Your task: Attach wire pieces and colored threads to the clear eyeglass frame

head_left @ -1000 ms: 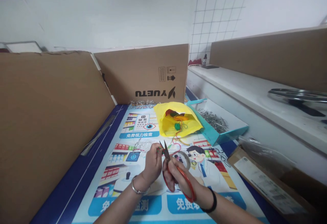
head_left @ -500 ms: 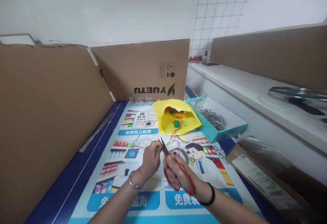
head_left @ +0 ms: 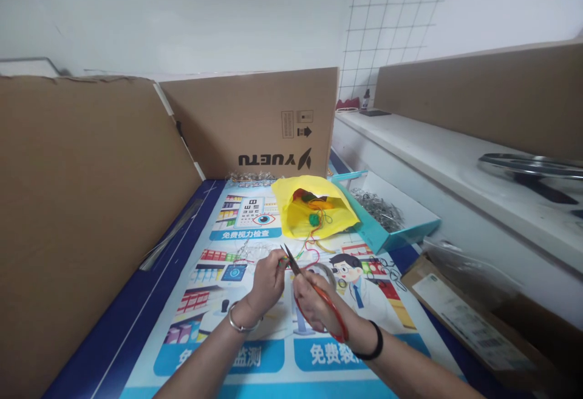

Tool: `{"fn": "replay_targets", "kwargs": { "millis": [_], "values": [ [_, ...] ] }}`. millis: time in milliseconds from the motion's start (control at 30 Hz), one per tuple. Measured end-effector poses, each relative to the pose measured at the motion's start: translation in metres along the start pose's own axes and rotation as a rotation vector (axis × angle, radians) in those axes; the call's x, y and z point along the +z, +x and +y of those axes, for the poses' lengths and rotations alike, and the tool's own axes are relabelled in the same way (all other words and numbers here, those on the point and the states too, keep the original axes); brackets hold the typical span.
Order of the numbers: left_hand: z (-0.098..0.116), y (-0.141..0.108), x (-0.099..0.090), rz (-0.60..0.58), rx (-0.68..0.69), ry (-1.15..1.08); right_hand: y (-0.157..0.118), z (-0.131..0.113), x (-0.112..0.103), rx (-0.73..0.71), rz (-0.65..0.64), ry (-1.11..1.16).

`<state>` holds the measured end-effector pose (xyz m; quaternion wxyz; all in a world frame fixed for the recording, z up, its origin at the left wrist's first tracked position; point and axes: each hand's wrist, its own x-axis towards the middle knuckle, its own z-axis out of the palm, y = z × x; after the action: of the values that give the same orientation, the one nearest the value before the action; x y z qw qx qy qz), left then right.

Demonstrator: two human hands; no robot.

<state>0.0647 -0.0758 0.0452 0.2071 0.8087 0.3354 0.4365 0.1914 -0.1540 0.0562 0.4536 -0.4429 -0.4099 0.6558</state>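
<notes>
My left hand [head_left: 266, 280] is closed in a pinch, with coloured thread [head_left: 314, 259] at its fingertips. The thread is red and green and trails back toward a yellow bag [head_left: 296, 220]. My right hand [head_left: 313, 303] grips a pair of red-handled scissors [head_left: 295, 266]. Their dark blades point away from me, right beside the left fingertips, with the tips slightly apart. Whether the blades touch the thread is too small to tell. In the mouth of the bag lie a green ball of thread [head_left: 314, 220] and red and orange thread.
Behind the bag stands a cardboard panel [head_left: 204, 119]; another cardboard panel [head_left: 91, 235] walls the left side. A teal box [head_left: 387, 242] of metal wire pieces is at the right, near an open carton [head_left: 473, 320]. A tape roll [head_left: 328, 272] lies behind my right hand.
The fingers of my right hand have drawn in, and the scissor handles sit closer together. My left hand keeps its pinch in nearly the same place.
</notes>
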Motion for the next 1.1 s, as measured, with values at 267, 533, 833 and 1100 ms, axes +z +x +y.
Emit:
{"fn": "replay_targets", "kwargs": {
  "millis": [267,533,833,1100],
  "values": [
    [0.001,0.0,0.001,-0.027,-0.012,0.016,-0.002,-0.009,-0.002,-0.086,-0.08,0.018],
    [-0.004,0.001,0.0,-0.022,0.024,0.034,-0.002,-0.005,-0.004,-0.177,-0.105,-0.016],
    [-0.006,0.002,-0.003,0.034,0.086,0.018,0.0,-0.001,-0.009,0.056,-0.076,0.152],
    [-0.007,0.003,-0.001,0.022,-0.11,-0.116,-0.007,-0.025,-0.024,-0.065,-0.217,0.061]
  ]
}}
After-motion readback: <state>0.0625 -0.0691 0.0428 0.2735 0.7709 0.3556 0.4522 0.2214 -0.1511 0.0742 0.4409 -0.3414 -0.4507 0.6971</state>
